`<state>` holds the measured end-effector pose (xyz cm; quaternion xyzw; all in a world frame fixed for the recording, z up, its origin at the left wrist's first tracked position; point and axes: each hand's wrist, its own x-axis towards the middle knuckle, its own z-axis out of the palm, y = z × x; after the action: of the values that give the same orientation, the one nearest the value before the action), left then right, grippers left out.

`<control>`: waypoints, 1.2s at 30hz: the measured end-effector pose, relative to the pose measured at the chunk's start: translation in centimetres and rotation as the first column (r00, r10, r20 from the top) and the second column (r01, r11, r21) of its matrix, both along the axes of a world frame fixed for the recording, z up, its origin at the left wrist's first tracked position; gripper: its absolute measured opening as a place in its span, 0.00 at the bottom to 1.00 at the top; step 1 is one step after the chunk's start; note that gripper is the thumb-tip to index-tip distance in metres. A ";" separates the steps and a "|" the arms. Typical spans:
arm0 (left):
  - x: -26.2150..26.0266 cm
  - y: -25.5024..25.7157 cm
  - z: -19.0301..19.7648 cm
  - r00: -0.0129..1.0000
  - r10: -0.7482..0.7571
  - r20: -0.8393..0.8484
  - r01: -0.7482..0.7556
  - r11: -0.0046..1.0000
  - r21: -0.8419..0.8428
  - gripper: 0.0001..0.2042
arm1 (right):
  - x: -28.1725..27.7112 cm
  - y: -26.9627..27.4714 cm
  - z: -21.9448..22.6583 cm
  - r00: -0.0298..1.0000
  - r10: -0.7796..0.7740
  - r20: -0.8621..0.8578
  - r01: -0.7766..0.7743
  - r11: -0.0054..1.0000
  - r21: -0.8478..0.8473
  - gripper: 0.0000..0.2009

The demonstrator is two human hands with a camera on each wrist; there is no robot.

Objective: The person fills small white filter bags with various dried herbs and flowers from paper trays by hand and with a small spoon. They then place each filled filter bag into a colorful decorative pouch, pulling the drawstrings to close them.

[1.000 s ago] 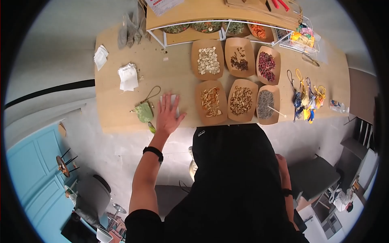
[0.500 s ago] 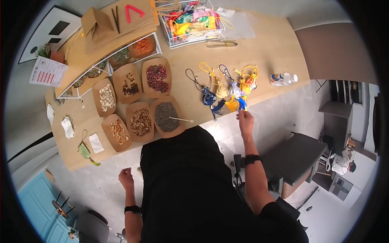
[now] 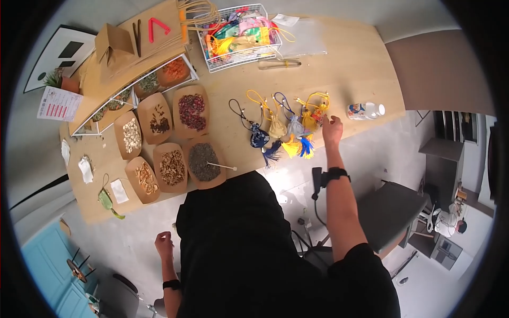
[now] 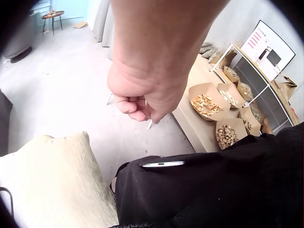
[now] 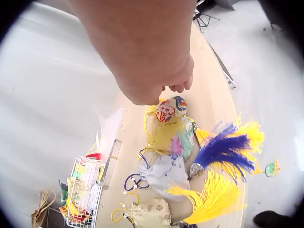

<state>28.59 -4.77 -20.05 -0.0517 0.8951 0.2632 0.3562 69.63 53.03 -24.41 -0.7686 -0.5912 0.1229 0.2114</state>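
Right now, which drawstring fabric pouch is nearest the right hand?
The white fabric pouch patterned red and blue, beside the right hand, at the row's end nearest the white-capped plastic bottle; the other four lie farther left.

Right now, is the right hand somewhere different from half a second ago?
Yes. Judged against the white-capped bottle in the head view, the right hand has moved forward, in over the near edge of the table and closer to that bottle.
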 end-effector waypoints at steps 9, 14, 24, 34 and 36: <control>3.5 1.0 2.5 1.000 -0.019 0.020 0.018 0.999 0.046 0.08 | -5.3 -0.7 5.2 0.925 0.319 -0.206 -0.285 0.942 0.177 0.13; 4.8 1.2 2.3 0.998 -0.047 -0.033 0.048 0.997 0.053 0.08 | -13.8 -8.3 6.8 0.672 0.563 -0.480 -0.672 0.736 -0.078 0.12; 3.2 5.0 2.7 0.988 -0.144 -0.060 0.135 0.982 -0.129 0.20 | -16.5 -9.5 2.9 0.740 0.653 -0.161 -0.667 0.681 -0.301 0.28; -1.1 28.7 35.5 0.361 -0.546 -0.756 0.901 -0.007 0.434 0.28 | -15.2 -10.7 5.3 0.723 0.649 -0.236 -0.676 0.734 -0.055 0.21; -2.5 29.6 36.9 0.372 -0.535 -0.759 0.897 -0.005 0.443 0.28 | -14.5 -11.4 5.7 0.754 0.600 -0.267 -0.633 0.773 -0.050 0.20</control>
<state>26.09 24.81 16.81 0.6557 0.5782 0.4253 0.2342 55.08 41.66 -18.72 -0.5225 -0.7724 0.3162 0.1742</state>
